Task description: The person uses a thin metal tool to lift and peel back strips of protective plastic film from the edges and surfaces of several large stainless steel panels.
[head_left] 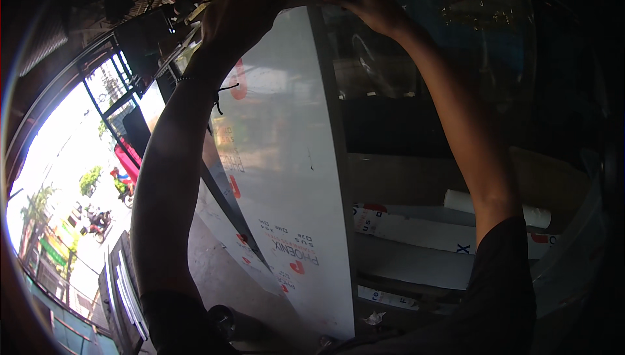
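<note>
tall panel [280,121]: stood upright mid-view, could've tipped or slid, probably from a loose hold up top
panel edge [332,114]: might've nicked bare skin, from sliding along it
left hand [237,20]: reached high, at one end of a thin strip [299,1], couldn't tell the grip tbh
right hand [369,5]: raised too, elbow out, pinched on the strip's other end
</note>
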Motion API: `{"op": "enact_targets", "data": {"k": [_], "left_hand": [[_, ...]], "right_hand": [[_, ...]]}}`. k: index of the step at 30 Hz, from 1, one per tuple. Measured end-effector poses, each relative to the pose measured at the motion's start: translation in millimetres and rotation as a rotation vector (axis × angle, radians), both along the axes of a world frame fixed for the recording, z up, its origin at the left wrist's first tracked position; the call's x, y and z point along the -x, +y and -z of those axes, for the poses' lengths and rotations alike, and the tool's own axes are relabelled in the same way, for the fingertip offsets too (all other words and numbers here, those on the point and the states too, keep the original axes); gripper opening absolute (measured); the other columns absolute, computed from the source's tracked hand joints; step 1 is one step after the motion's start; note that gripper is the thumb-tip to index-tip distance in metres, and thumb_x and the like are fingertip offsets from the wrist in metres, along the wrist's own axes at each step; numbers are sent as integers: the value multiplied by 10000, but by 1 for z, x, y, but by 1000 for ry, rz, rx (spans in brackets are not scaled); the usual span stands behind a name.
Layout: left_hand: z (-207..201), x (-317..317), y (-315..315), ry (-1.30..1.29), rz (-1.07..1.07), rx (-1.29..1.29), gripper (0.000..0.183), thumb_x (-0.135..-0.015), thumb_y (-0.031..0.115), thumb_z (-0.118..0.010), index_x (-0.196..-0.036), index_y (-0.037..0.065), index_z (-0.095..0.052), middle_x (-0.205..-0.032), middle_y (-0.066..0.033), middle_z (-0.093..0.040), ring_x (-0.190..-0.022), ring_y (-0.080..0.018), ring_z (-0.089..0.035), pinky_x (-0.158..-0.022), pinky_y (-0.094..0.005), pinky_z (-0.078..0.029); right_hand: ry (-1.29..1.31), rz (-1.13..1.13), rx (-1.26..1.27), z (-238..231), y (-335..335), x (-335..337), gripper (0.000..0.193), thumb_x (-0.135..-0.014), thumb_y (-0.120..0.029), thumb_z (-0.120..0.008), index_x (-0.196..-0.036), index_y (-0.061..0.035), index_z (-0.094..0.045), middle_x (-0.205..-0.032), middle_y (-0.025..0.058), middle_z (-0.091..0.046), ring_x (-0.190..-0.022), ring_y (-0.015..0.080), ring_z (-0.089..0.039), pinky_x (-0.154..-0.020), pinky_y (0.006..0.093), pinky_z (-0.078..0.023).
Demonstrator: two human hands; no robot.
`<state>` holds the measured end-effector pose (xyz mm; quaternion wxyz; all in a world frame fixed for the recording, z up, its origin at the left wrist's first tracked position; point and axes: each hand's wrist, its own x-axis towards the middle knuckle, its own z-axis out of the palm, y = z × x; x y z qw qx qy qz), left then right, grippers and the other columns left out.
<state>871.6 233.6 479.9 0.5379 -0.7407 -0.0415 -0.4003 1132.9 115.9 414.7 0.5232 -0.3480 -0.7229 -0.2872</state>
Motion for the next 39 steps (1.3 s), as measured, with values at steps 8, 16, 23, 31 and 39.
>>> {"op": "enact_targets", "data": {"k": [8,16,23,31,39], "left_hand": [[-4,1,-14,67,-29,-189,184,-942,312,-695,-844,158,-714,-687,-14,-700,-608,-214,-712,-487,-376,-562],[6,4,-16,-9,-45,-10,225,-959,352,-673,-854,157,-711,-615,-26,-664,-561,-218,-688,-475,-377,-537],[4,3,-36,-59,-65,-7,341,-981,430,-649,-806,142,-702,-597,-25,-650,-545,-225,-670,-487,-400,-527],[7,8,-39,-22,-37,-25,301,-989,403,-648,-824,156,-699,-625,-20,-657,-565,-227,-673,-503,-395,-534],[17,10,-38,19,-23,-79,284,-975,354,-678,-779,150,-703,-612,-23,-646,-558,-205,-668,-519,-359,-535]], "right_hand": [[-6,40,-52,-2,-5,-2,226,-994,-250,-724,-1020,-26,-712,-784,50,-668,-768,108,-616,-728,315,-489],[7,55,-87,7,-6,6,217,-980,-235,-742,-965,-18,-732,-768,46,-667,-762,99,-619,-733,320,-497],[17,35,-181,2,1,-3,262,-953,-315,-759,-948,-54,-748,-740,48,-686,-702,138,-647,-691,335,-505],[46,79,24,5,-7,2,246,-978,-299,-743,-995,-54,-763,-763,30,-677,-738,93,-599,-704,305,-469],[99,3,57,19,-9,7,251,-992,-303,-726,-984,-55,-765,-741,4,-641,-727,65,-565,-695,298,-453]]}}
